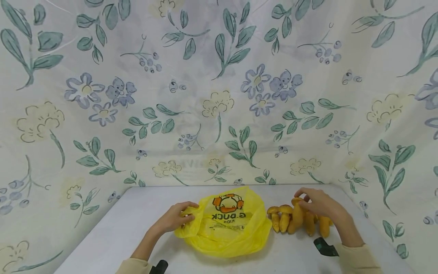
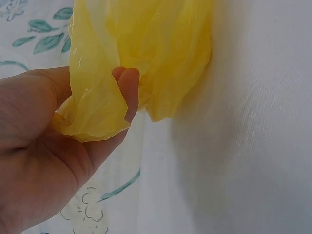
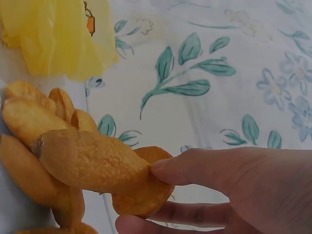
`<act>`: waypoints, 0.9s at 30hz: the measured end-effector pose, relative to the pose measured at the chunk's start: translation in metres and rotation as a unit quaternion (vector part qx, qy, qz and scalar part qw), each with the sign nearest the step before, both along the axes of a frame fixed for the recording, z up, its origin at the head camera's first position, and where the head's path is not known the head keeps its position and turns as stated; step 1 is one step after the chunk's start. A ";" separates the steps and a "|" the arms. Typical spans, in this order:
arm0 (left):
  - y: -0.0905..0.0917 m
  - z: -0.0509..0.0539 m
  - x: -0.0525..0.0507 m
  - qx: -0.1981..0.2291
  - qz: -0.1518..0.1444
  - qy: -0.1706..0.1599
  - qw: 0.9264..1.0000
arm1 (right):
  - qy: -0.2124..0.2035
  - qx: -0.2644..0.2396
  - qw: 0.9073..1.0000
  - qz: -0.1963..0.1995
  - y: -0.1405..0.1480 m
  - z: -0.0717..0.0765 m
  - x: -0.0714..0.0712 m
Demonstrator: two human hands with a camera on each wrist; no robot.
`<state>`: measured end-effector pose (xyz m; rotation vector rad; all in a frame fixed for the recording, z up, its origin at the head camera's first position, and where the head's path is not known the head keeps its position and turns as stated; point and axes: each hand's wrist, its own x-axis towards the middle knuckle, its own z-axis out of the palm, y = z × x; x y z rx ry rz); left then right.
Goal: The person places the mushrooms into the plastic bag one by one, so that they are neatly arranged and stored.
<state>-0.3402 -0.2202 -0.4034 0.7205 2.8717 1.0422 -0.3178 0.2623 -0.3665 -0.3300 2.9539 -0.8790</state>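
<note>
A yellow plastic bag with a printed duck stands on the white table. At its left edge my left hand grips the thin film; the left wrist view has the bag's folded edge between thumb and fingers. On the right, my right hand pinches one orange-brown mushroom by its cap. In the right wrist view this mushroom is tilted, stem toward the left. Several similar mushrooms lie in a row around and beneath it, right of the bag. The bag's inside is hidden.
The white table ends at a curtain printed with leaves and flowers, which hangs behind and along both sides. Dark straps show at both wrists.
</note>
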 end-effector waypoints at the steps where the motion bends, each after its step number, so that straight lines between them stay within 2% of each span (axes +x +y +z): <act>1: 0.000 0.000 0.000 -0.001 -0.001 0.002 1.000 | 0.002 0.001 1.000 0.001 -0.002 0.000 0.000; 6: -0.002 -0.002 0.000 -0.002 -0.003 0.007 1.000 | 0.004 -0.004 1.000 0.006 -0.013 0.004 -0.002; 13: -0.002 -0.003 0.000 0.004 -0.012 0.003 1.000 | -0.014 -0.019 1.000 -0.012 -0.031 0.008 -0.004; 27: -0.002 -0.003 -0.001 0.006 -0.020 0.006 1.000 | 0.006 -0.014 1.000 0.013 -0.052 0.010 -0.007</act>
